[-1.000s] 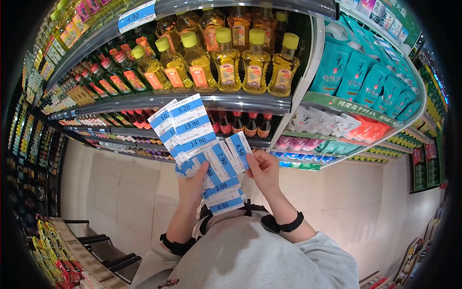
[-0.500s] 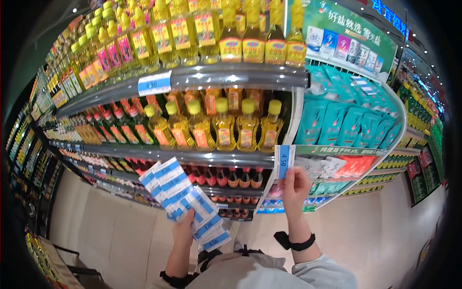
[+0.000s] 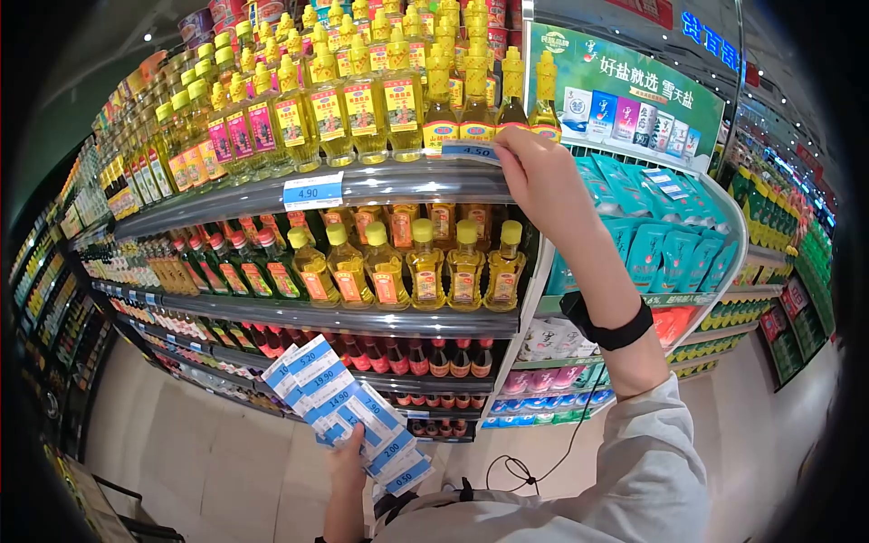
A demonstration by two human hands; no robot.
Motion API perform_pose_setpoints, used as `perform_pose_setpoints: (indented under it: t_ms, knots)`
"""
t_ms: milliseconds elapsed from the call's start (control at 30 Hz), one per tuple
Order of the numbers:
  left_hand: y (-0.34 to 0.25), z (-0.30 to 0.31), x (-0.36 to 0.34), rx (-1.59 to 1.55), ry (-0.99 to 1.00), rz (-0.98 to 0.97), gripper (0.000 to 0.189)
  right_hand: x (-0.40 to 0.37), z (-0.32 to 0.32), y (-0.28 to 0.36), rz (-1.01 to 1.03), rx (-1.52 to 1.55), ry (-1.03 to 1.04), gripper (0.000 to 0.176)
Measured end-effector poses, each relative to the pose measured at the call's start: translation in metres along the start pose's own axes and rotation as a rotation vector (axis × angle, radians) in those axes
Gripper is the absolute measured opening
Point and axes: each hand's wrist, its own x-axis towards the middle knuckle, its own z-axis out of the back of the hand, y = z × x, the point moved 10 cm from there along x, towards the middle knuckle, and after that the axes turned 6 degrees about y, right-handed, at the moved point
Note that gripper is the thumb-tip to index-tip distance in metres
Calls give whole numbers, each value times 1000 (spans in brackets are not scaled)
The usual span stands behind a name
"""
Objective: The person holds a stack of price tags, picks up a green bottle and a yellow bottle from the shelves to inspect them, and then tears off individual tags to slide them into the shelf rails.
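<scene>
My right hand (image 3: 536,181) is raised to the top shelf, pinching a blue and white price tag (image 3: 471,152) that reads 4.50. It holds the tag in front of yellow-capped oil bottles (image 3: 477,109), just above the grey shelf edge (image 3: 407,183). Low in front of the shelves, my left hand (image 3: 346,457) grips a fanned bundle of price tags (image 3: 348,412), with numbers such as 5.20, 19.90 and 14.90 showing. Another price tag (image 3: 313,192), marked 4.90, sits on the shelf edge to the left of my right hand.
A second row of bottles (image 3: 424,267) stands one shelf lower. Teal pouches (image 3: 674,258) fill a rack on the right, beneath a green sign (image 3: 634,81). A dark cord (image 3: 566,443) hangs near the pale floor (image 3: 226,425).
My right hand has risen and moved slightly left, carrying the 4.50 tag from beside the rack post to the top shelf edge; the tag turned from vertical to horizontal. My left hand moved slightly lower.
</scene>
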Motion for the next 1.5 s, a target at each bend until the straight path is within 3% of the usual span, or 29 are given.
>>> perform_pose_setpoints:
  t_ms: [467,567,633,733,867,1033,1333,1500]
  knots:
    - [19,42,-3,-67,-58,54,45,16,-6,-2,-52,-2,-87,11]
    - [22,49,-1,-47,-75,53,45,17,-7,-8,-109,58,-67,11]
    - [22,52,-1,-59,-75,64,44,19,-19,-11,-188,46,118,12]
    - [14,51,-3,-42,-88,60,43,20,-25,-7,-141,83,179,12]
    - [9,50,-2,-50,-70,22,41,19,-26,-3,-95,80,207,12]
    - [7,41,-7,-53,-81,110,39,15,-24,-9,-177,109,166,12]
    - [21,55,0,-47,-51,79,46,14,-28,-17,-258,66,209,17]
    - [24,57,1,-52,-41,80,46,14,-30,-6,-172,69,216,18]
